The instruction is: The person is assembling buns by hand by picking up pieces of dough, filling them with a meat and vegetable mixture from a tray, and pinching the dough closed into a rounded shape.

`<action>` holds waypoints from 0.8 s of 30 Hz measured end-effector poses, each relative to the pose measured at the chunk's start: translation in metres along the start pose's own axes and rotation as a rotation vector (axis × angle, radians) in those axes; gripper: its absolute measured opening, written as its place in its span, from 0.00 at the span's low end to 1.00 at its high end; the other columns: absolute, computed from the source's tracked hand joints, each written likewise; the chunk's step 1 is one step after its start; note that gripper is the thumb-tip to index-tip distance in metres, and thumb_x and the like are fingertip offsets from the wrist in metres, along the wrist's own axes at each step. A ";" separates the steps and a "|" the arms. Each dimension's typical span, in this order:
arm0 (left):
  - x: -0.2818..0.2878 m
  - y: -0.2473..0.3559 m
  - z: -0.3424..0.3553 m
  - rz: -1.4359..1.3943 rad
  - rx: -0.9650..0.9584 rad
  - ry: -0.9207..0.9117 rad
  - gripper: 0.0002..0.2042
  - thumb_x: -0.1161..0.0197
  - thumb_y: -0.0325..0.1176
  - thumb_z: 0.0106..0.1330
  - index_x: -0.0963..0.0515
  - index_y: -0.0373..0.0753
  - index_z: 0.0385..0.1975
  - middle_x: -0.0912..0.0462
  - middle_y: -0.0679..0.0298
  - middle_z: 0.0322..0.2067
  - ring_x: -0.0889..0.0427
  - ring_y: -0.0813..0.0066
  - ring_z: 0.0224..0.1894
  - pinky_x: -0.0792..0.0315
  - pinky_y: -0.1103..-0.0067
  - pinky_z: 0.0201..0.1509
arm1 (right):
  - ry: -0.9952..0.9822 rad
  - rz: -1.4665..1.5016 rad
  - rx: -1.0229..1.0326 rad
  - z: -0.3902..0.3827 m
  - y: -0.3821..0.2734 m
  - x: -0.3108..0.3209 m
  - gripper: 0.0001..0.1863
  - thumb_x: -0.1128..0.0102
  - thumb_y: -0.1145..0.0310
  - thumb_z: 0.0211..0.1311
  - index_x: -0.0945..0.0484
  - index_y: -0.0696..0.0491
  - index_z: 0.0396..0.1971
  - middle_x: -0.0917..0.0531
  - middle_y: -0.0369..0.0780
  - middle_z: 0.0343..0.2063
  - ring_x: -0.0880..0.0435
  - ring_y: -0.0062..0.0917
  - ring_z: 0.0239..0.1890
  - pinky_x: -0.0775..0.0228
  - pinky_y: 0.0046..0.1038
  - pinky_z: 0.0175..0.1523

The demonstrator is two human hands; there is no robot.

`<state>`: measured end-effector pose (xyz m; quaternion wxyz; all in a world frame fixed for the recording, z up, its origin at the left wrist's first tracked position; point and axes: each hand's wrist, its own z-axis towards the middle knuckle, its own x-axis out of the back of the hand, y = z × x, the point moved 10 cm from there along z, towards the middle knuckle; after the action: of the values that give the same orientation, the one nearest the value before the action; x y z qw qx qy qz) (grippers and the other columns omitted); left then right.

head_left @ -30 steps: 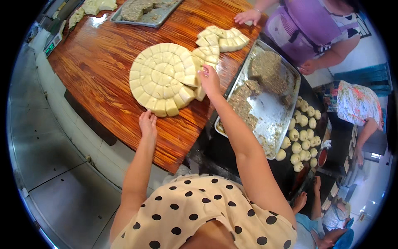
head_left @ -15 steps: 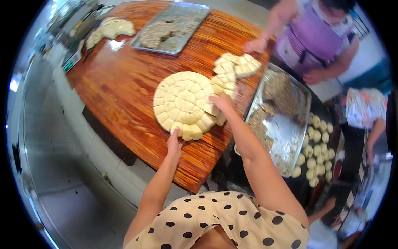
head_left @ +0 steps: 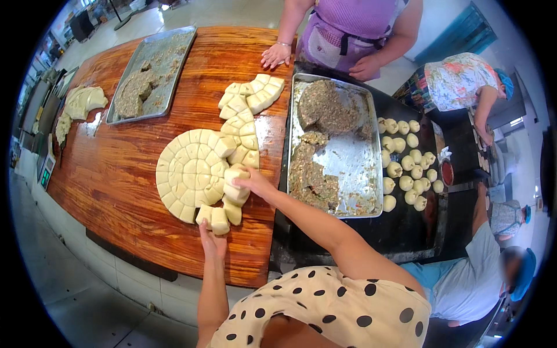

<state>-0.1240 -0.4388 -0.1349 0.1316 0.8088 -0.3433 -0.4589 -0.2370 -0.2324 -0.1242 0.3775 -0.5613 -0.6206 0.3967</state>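
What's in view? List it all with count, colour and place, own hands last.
Table: 1, red-brown, left and centre
Scored dough round: 1, pale yellow, on table
Cut dough sections: several, pale yellow, right of round
Loose dough: count unclear, pale, table's left end
Trays: 2, silver, one on table, one on black worktop
Filling: mounds, brown, in trays
Dough balls: over twenty, pale, right of worktop tray
Display: 1, green, table's left edge
Other people: at least 4, varied clothes, top and right
Dotted top: 1, cream and black, lower edge
Left hand: 1, bare, touching near dough pieces
Right hand: 1, bare, holding dough
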 end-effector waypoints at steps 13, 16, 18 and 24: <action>-0.007 -0.027 0.005 -0.256 0.206 -0.049 0.32 0.47 0.52 0.67 0.41 0.45 0.68 0.36 0.62 0.67 0.43 0.60 0.71 0.51 0.51 0.73 | -0.124 0.277 -0.249 -0.050 0.011 -0.013 0.25 0.38 0.53 0.60 0.27 0.53 0.52 0.18 0.41 0.44 0.18 0.29 0.46 0.19 0.32 0.41; -0.007 -0.029 -0.012 -0.154 0.272 0.058 0.28 0.46 0.51 0.67 0.35 0.46 0.64 0.32 0.61 0.64 0.38 0.59 0.68 0.48 0.47 0.70 | -0.190 0.366 -0.263 -0.070 0.032 -0.005 0.31 0.40 0.51 0.63 0.35 0.49 0.62 0.24 0.40 0.54 0.20 0.30 0.53 0.21 0.35 0.53; -0.013 -0.037 -0.032 -0.118 0.349 -0.027 0.28 0.46 0.51 0.66 0.34 0.46 0.64 0.31 0.59 0.63 0.34 0.57 0.67 0.43 0.48 0.68 | -0.135 0.490 -0.306 -0.109 0.037 0.005 0.31 0.40 0.52 0.64 0.35 0.50 0.62 0.24 0.41 0.55 0.20 0.30 0.54 0.22 0.36 0.54; -0.055 -0.119 -0.093 -0.118 0.671 -0.132 0.29 0.45 0.51 0.66 0.35 0.44 0.64 0.32 0.55 0.65 0.36 0.56 0.68 0.41 0.50 0.69 | 0.116 0.871 -0.358 -0.249 0.088 0.075 0.28 0.42 0.56 0.63 0.32 0.52 0.60 0.24 0.44 0.56 0.24 0.34 0.59 0.27 0.46 0.60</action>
<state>-0.0135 -0.3249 -0.1110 -0.1911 0.7940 -0.4356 -0.3785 0.0189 -0.1356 -0.1037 0.1073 -0.8468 -0.3638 0.3728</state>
